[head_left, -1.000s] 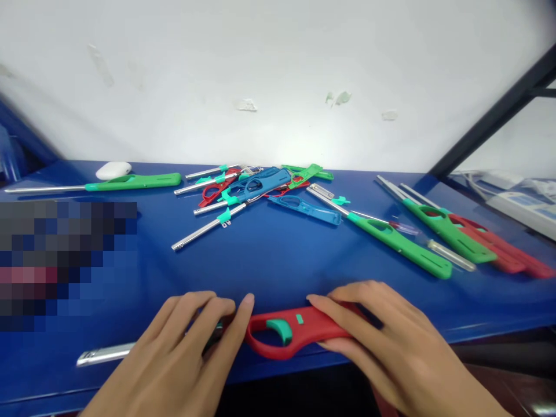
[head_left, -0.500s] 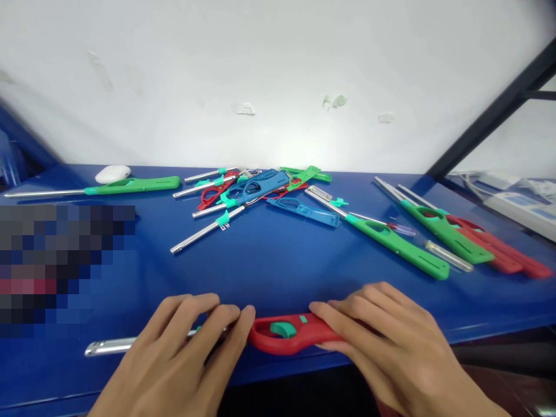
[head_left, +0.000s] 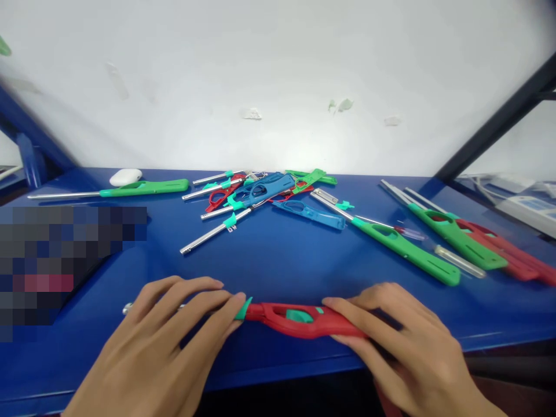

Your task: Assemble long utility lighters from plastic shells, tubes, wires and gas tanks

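A red lighter [head_left: 295,322] with a teal trigger lies level between my hands near the table's front edge. My right hand [head_left: 403,336] grips the rear end of its red handle between thumb and fingers. My left hand [head_left: 174,341] is closed round the lighter's front part, at the teal collar [head_left: 244,308] and the metal tube. Most of the tube is hidden under my left fingers; only its tip [head_left: 127,308] shows at the left.
Behind lies a pile of loose blue [head_left: 310,214], red and green shells with metal tubes [head_left: 215,231]. Green lighters [head_left: 408,252] and red ones [head_left: 499,249] lie right. Left are another green lighter [head_left: 160,186], a white case [head_left: 125,177] and a pixelated object [head_left: 65,255].
My left hand has shifted left along the lighter, uncovering the teal collar and the red neck. Less of the metal tube shows beyond my left hand. The view has moved slightly.
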The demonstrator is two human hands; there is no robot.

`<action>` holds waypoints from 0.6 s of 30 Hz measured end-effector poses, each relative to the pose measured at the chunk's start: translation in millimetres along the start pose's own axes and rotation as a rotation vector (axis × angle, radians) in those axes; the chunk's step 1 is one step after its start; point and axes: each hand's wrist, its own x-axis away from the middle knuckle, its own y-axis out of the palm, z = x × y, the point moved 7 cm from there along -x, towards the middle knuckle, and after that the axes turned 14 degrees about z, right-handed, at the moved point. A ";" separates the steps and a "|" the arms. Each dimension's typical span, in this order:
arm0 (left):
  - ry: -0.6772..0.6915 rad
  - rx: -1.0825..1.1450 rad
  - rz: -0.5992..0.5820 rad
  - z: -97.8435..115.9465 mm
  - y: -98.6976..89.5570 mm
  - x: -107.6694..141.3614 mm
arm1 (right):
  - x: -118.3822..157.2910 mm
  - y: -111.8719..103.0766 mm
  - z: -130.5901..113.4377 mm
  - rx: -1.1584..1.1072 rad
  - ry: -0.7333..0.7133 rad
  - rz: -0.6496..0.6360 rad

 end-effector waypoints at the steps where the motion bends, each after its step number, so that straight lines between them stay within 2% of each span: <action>1: -0.022 0.010 0.017 1.4 -0.8 -2.2 | -0.4 -0.1 0.3 -0.009 0.004 0.007; 5: -0.096 0.055 0.041 9.7 -1.9 -8.6 | 1.3 -0.5 0.8 -0.046 0.018 0.039; 9: -0.138 0.009 0.053 9.6 -0.5 -2.7 | 5.8 -1.1 0.5 -0.025 0.034 0.043; 13: -0.085 0.015 0.089 9.8 -3.4 6.8 | 6.3 -2.4 -0.4 -0.072 0.087 0.015; 18: -0.038 0.052 0.039 12.0 -4.6 9.1 | 3.7 -3.8 0.6 -0.100 0.143 0.010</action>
